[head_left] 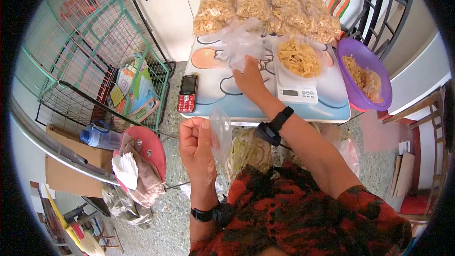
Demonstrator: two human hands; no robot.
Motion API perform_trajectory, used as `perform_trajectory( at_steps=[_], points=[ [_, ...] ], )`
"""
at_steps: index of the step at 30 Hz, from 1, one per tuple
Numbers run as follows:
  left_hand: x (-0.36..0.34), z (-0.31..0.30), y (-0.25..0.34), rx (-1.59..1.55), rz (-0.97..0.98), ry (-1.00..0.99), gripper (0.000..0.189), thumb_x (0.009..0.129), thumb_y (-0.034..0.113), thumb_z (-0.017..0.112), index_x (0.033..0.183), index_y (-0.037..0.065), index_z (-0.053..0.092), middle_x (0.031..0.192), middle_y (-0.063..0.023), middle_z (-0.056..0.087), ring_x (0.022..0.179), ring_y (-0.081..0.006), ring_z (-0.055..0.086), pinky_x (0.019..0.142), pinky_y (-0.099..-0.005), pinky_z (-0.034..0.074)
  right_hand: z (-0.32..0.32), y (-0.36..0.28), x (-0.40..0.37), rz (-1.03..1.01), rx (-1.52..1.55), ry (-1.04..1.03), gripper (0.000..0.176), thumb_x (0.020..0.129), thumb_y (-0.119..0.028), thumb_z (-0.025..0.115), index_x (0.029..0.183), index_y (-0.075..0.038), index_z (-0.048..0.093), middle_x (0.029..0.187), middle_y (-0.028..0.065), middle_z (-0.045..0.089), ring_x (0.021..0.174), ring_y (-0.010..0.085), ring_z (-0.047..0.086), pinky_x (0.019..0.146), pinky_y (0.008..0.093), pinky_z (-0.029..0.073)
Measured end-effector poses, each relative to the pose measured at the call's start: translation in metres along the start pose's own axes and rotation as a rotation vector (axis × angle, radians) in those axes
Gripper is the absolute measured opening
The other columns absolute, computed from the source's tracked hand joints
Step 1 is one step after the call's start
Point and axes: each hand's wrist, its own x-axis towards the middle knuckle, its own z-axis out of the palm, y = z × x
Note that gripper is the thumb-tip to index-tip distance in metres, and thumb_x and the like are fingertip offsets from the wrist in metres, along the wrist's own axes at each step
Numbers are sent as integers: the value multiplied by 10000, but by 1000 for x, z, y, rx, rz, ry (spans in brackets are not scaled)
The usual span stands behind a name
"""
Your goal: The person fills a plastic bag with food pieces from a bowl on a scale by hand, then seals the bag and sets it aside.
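My left hand is raised in front of the table's near edge, its fingers curled and pinching a thin clear plastic bag that hangs limp. Over the table my right hand reaches forward, with its fingers closed on the near edge of a loose bunch of clear plastic bags. To the right of that hand, a clear bowl of pale yellow dried strips rests on a white digital scale. A red and black keypad phone lies at the table's left edge.
Filled bags of dried strips line the table's back. A purple basin holding more strips stands at the right. Left of the table are a green wire rack and a pink stool bearing cloths.
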Motion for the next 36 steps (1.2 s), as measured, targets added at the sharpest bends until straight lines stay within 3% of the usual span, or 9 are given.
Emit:
perform_trajectory(
  at_steps=[3,6,12,15,18,24,29,31,36],
  points=[
    [3,-3,2,11,-23,-37,107,961,143,579,952,54,520,707,24,526,570,-33,442,523,-181,366,-6,-5,2,-7,-47,-170,423,787,-134,560,1118,128,529,1099,336,561,1080,455,528,988,494,395],
    [5,-1,3,48,-29,-47,105,956,149,585,952,61,528,712,29,516,581,-36,436,528,-184,353,-11,-8,-2,-185,-134,-130,333,759,-127,574,1018,82,583,1004,294,596,966,434,569,892,511,439],
    [4,5,10,80,-3,-37,77,948,135,584,980,71,554,749,47,500,627,-32,428,552,-185,345,-32,-17,-24,-402,-108,25,293,797,-128,585,1043,31,602,1015,236,614,971,390,577,901,482,441],
    [5,7,12,93,40,-25,74,945,106,577,1005,67,561,774,45,513,649,-29,439,573,-177,356,-58,-35,-38,-395,67,-3,243,830,-106,578,1049,-4,607,1033,197,618,948,369,581,844,450,479],
    [5,14,11,123,99,-31,94,942,88,576,1031,59,561,802,34,537,661,-30,453,589,-171,366,-103,-74,-56,-5,449,-266,219,879,-76,574,1089,-26,613,1079,139,623,914,321,599,839,353,486],
    [0,38,2,306,210,-125,143,935,68,590,1070,38,554,876,16,564,709,-26,480,615,-164,388,-162,-102,-80,-791,220,-163,271,765,2,629,1032,-44,617,1029,105,629,757,273,586,665,344,494],
    [-11,58,8,313,152,-137,162,928,53,605,1079,18,560,888,19,555,765,-29,498,664,-169,414,-177,-92,-89,-689,-9,-327,239,764,-79,600,1001,-51,593,1000,86,602,784,269,620,582,351,512],
    [-12,63,0,284,196,-151,156,918,68,620,1058,33,562,872,23,569,697,-25,486,596,-165,391,-178,-86,-91,-709,-56,-294,142,827,-160,535,920,-55,559,938,81,563,781,288,625,595,403,530],
    [-12,71,0,291,209,-127,140,910,65,626,1032,27,569,831,22,574,641,-25,475,547,-167,375,-194,-75,-97,-717,-254,-530,156,805,-166,540,905,-46,538,841,80,542,752,277,605,587,417,515]
  ],
)
